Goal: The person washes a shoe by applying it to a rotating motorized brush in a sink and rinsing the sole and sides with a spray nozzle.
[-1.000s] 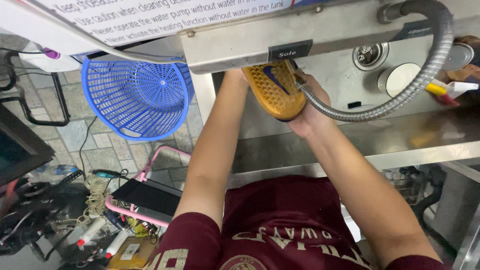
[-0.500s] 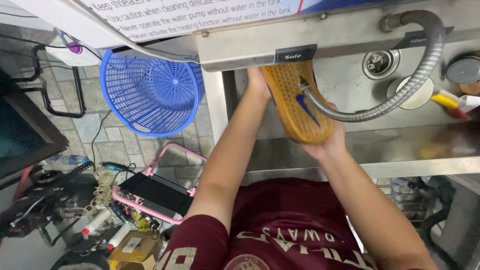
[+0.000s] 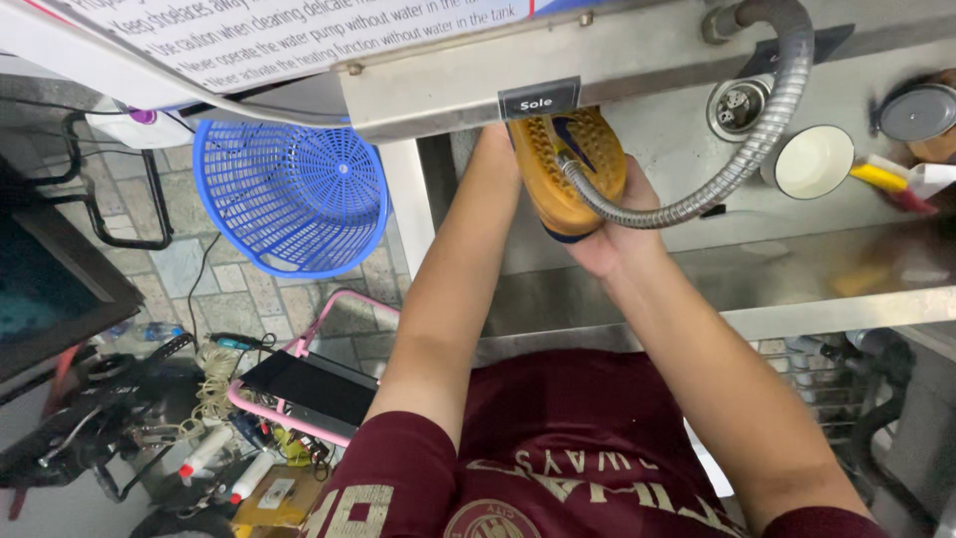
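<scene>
I hold a shoe (image 3: pixel 563 189) with its tan rubber sole turned up toward me, over a stainless steel sink (image 3: pixel 677 259). My right hand (image 3: pixel 607 244) cups the shoe's near end from below. My left hand (image 3: pixel 495 149) reaches to the shoe's far side and is mostly hidden under the metal housing (image 3: pixel 448 85) above the sink. A flexible metal hose (image 3: pixel 737 169) curves down from the upper right, and its end lies on the sole.
A blue plastic basket (image 3: pixel 289 189) stands on the tiled floor to the left. A pink-framed stand, cables and small tools lie at lower left. In the sink are a drain (image 3: pixel 737 105), a white cup (image 3: pixel 815 161), a round lid (image 3: pixel 916 110) and a yellow-handled brush (image 3: pixel 881 177).
The shoe has shifted further under the metal housing, and the hose end now rests on the sole. My view has moved a little to the right.
</scene>
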